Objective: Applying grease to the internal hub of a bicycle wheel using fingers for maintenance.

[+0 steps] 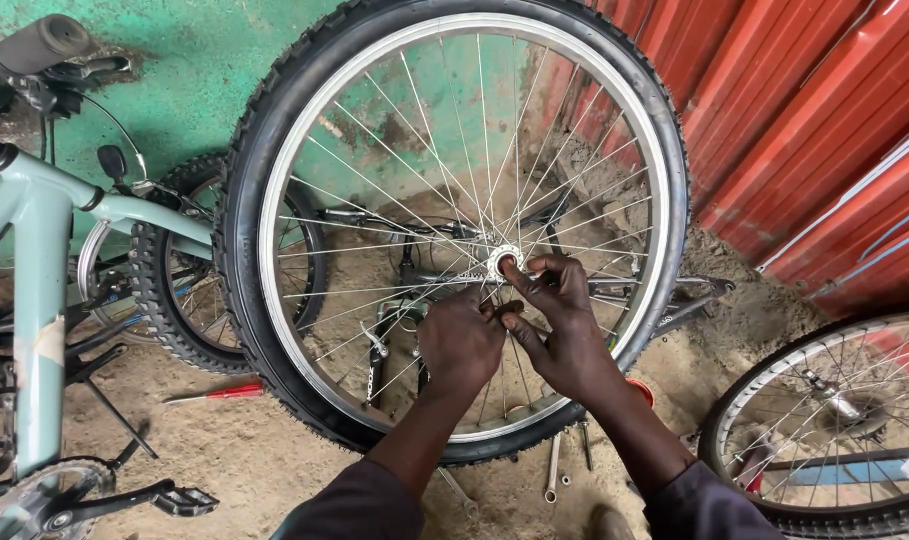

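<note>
So, far left of both hands: a pale green bicycle frame (36, 300) standing upside-down-ish, black handlebar grip (39, 42) at top, crank and pedal (179, 498) at the bottom. Behind it a second, smaller knobby wheel (174, 300). On the sandy ground (264, 450) left and below the left hand lies a red-handled screwdriver (219, 392).

Centre: big bicycle wheel (454, 230), knobby tyre, silver rim, standing upright facing the camera. Its hub (501, 262) sits just above and slightly right of the left hand, right at the right hand's fingertips. Hub axle runs roughly along the line of sight, toward the camera.

Left hand (461, 345): fingers curled, closed loosely among the spokes just below the hub; can't tell what, if anything, it pinches. Right hand (564, 325): thumb and forefinger pinched together on the hub end, other fingers curled under. Right hand is the nearer one to the hub; the two hands touch at the fingertips.

Below the hands, past the tyre's bottom edge, a couple of spanners (554, 470) lie on the sand. Right of the right hand: red corrugated metal wall (804, 120), and lower right another spoked wheel (834, 420), partly out of frame.
</note>
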